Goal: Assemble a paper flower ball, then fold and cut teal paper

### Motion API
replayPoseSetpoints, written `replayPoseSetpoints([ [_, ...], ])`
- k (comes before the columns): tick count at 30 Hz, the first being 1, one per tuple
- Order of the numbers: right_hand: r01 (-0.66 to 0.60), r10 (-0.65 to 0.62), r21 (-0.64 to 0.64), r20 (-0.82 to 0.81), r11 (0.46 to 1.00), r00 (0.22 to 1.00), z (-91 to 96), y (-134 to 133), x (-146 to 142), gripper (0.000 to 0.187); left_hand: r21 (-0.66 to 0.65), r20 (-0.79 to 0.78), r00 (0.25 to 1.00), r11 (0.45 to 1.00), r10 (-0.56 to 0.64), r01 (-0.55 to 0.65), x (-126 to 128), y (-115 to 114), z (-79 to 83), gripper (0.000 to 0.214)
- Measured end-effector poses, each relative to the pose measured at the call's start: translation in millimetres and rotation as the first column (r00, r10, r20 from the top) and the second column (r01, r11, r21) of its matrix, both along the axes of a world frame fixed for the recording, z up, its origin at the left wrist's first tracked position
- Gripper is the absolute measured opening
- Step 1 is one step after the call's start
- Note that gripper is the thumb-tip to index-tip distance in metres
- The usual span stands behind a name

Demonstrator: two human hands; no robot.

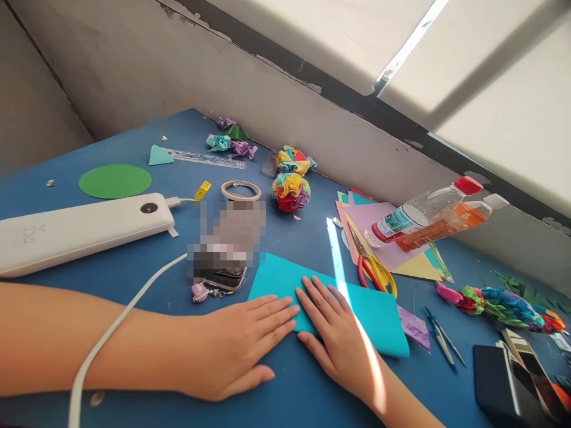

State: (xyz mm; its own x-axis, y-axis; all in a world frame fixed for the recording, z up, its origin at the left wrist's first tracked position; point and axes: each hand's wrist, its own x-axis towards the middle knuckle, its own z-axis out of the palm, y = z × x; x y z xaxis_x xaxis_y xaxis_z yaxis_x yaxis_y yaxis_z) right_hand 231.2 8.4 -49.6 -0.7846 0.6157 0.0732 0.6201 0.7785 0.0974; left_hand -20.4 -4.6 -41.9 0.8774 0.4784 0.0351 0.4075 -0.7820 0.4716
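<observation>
Hands lie open and flat on a blue desk (134,267), gripping nothing. The left hand (236,351) touches the near edge of a teal paper sheet (379,312) with its fingertips, and the right hand (336,342) presses down on top of the sheet. Red-and-yellow scissors (377,274) lie just beyond the sheet.

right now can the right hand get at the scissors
Probably yes. The right hand lies flat on the teal paper, and the scissors lie just past that sheet's far edge, uncovered, with nothing between.
</observation>
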Motion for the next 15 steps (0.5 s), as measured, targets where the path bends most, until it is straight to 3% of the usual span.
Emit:
replayPoseSetpoints([
  [8, 0.035, -0.041, -0.119, -0.051, 0.992, 0.998, 1.1, 1, -1, 0.067, -0.078, -0.112, 0.989, 0.993, -0.098, 0.090, -1, 6, 15.6, 0.071],
  [12, 0.024, -0.046, -0.155, -0.138, 0.988, 0.989, 10.6, -4, -9, 0.083, 0.037, -0.125, 0.990, 0.997, -0.060, 0.065, -5, 2, 4.9, 0.071],
  [15, -0.098, 0.065, -0.119, -0.254, 0.988, 0.965, 24.7, -13, -30, 0.088, 0.089, -0.087, 0.996, 0.995, -0.030, 0.037, -4, -2, -8.7, 0.066],
])
